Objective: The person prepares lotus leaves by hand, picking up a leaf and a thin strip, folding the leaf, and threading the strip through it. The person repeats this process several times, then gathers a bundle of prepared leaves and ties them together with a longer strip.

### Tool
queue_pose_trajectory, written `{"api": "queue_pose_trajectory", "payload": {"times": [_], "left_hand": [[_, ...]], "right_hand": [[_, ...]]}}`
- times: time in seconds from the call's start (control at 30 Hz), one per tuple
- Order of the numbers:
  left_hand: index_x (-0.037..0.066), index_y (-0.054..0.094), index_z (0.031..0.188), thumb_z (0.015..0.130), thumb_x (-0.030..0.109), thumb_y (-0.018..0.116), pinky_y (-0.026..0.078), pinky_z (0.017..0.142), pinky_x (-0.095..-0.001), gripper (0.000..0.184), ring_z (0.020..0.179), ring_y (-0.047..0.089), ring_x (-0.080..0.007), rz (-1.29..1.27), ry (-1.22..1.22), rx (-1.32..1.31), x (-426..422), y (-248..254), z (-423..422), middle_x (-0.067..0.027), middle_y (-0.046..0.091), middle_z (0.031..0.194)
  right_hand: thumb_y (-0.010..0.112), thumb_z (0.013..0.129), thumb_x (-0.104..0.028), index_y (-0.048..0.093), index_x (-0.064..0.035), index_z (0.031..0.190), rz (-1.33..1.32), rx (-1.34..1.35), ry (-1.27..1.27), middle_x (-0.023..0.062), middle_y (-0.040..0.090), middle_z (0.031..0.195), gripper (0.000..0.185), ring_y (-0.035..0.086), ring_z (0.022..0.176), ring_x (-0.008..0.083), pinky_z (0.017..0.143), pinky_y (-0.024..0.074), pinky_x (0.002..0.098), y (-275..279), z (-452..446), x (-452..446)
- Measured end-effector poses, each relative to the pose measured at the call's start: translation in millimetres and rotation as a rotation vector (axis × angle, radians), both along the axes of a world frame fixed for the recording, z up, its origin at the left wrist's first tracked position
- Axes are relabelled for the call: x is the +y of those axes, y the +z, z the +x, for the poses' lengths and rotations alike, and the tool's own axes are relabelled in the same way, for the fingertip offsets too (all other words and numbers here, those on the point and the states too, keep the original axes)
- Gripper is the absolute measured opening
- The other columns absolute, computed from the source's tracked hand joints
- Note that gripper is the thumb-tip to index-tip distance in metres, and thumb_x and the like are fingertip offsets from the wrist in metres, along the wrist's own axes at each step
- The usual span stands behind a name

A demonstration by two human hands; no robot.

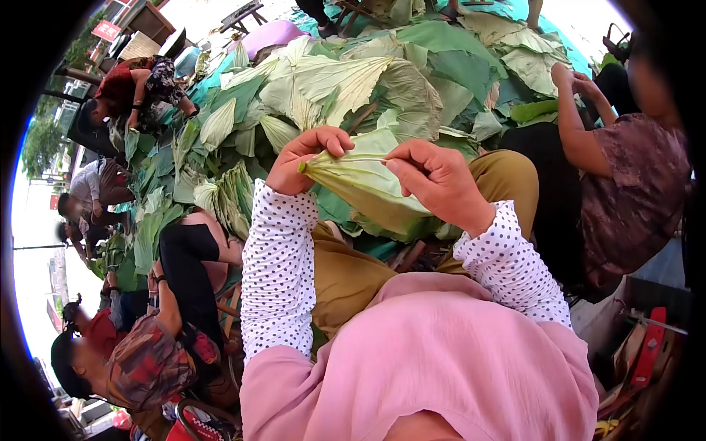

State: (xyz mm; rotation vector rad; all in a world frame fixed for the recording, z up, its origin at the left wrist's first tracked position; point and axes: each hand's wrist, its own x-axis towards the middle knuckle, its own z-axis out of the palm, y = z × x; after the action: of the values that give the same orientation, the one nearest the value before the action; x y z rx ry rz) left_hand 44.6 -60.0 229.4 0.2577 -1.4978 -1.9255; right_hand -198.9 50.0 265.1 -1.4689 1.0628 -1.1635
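Note:
A folded, pale green lotus leaf (pixel 375 187) is held up in front of my lap, its ribbed, pointed end to the left. My left hand (pixel 307 156) is closed around that narrow end, where a bit of cut green stem shows. At the leaf's upper edge, my right hand (pixel 440 178) pinches with thumb and forefinger on a thin pale strand or rib; I cannot tell whether the strand is loose. Dotted white sleeves cover both my forearms. Just beyond my hands lies a big pile of lotus leaves (pixel 331 84), some fresh green, others pale and wilted.
A person (pixel 632 176) sits close on my right with hands raised. Another person (pixel 140 360) sits at lower left, and several more sit farther along the left side of the pile. A box with a red-handled tool (pixel 649 345) stands at lower right.

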Motion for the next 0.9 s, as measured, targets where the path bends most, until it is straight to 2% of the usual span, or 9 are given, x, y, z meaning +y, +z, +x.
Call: {"api": "queue_pose_trajectory", "payload": {"times": [0.13, 0.27, 0.63, 0.73, 0.8, 0.83, 0.9], "left_hand": [[0.001, 0.062, 0.102, 0.087, 0.023, 0.06, 0.041, 0.091, -0.0297, 0.026, 0.103, 0.054, -0.0177, 0.011, -0.003, 0.046, 2.7, 1.1, -0.7, -0.0122, 0.056, 0.113], [0.001, 0.062, 0.101, 0.087, 0.024, 0.059, 0.041, 0.09, -0.0295, 0.027, 0.102, 0.054, -0.0174, -0.014, 0.009, -0.06, 3.4, 3.3, 3.1, -0.012, 0.056, 0.114], [0.002, 0.063, 0.103, 0.089, 0.018, 0.058, 0.04, 0.093, -0.0304, 0.022, 0.106, 0.054, -0.0173, 0.035, -0.007, -0.063, 9.0, 1.8, -1.5, -0.01, 0.058, 0.112], [0.001, 0.062, 0.105, 0.092, 0.015, 0.057, 0.042, 0.093, -0.031, 0.02, 0.108, 0.055, -0.0175, -0.069, 0.0, -0.046, 9.9, -5.5, -7.6, -0.0106, 0.059, 0.115], [0.001, 0.059, 0.113, 0.094, 0.013, 0.056, 0.045, 0.093, -0.032, 0.023, 0.109, 0.057, -0.0187, 0.149, 0.039, -0.124, 13.6, -6.7, -8.5, -0.0128, 0.058, 0.12], [0.001, 0.059, 0.113, 0.094, 0.013, 0.056, 0.045, 0.093, -0.032, 0.023, 0.109, 0.057, -0.0187, 0.149, 0.037, -0.126, 13.3, -7.4, -8.7, -0.0128, 0.058, 0.12], [-0.002, 0.052, 0.121, 0.093, 0.013, 0.055, 0.045, 0.098, -0.0358, 0.032, 0.118, 0.054, -0.0238, 0.245, 0.048, -0.036, 13.1, -6.4, -11.4, -0.0194, 0.052, 0.13]], "right_hand": [[0.059, 0.092, -0.004, 0.064, 0.0025, 0.098, 0.01, 0.022, -0.014, -0.0008, 0.059, 0.073, 0.01, 0.054, 0.06, 0.0032, 0.053, 0.0413, 0.0187, 4.6, 1.2, 4.1], [0.059, 0.091, -0.003, 0.064, 0.0027, 0.097, -0.003, -0.013, -0.03, -0.001, 0.059, 0.072, 0.01, 0.053, 0.059, 0.0031, 0.052, 0.0413, 0.0189, 9.7, 3.8, 6.8], [0.06, 0.09, -0.004, 0.065, 0.001, 0.095, -0.071, 0.164, -0.021, -0.0014, 0.058, 0.068, 0.008, 0.053, 0.057, 0.0032, 0.051, 0.0412, 0.0196, 10.9, 6.2, 8.2], [0.06, 0.091, -0.004, 0.065, 0.0015, 0.096, -0.064, 0.11, -0.008, -0.0012, 0.058, 0.069, 0.01, 0.054, 0.057, 0.0035, 0.051, 0.0408, 0.0196, 7.3, 7.8, 7.8], [0.059, 0.091, -0.005, 0.064, 0.0018, 0.098, -0.032, 0.037, -0.016, -0.0013, 0.058, 0.068, 0.01, 0.053, 0.056, 0.0038, 0.051, 0.0406, 0.0196, 2.7, 8.8, 6.1], [0.059, 0.092, -0.006, 0.064, 0.002, 0.099, -0.001, -0.036, -0.026, -0.0014, 0.058, 0.068, 0.011, 0.053, 0.056, 0.004, 0.05, 0.0405, 0.0196, -0.7, 9.5, 5.2], [0.058, 0.093, -0.008, 0.063, 0.0015, 0.099, 0.039, -0.088, -0.033, -0.0008, 0.058, 0.068, 0.012, 0.052, 0.055, 0.0036, 0.049, 0.0393, 0.0192, -9.7, 8.1, 2.6]]}}
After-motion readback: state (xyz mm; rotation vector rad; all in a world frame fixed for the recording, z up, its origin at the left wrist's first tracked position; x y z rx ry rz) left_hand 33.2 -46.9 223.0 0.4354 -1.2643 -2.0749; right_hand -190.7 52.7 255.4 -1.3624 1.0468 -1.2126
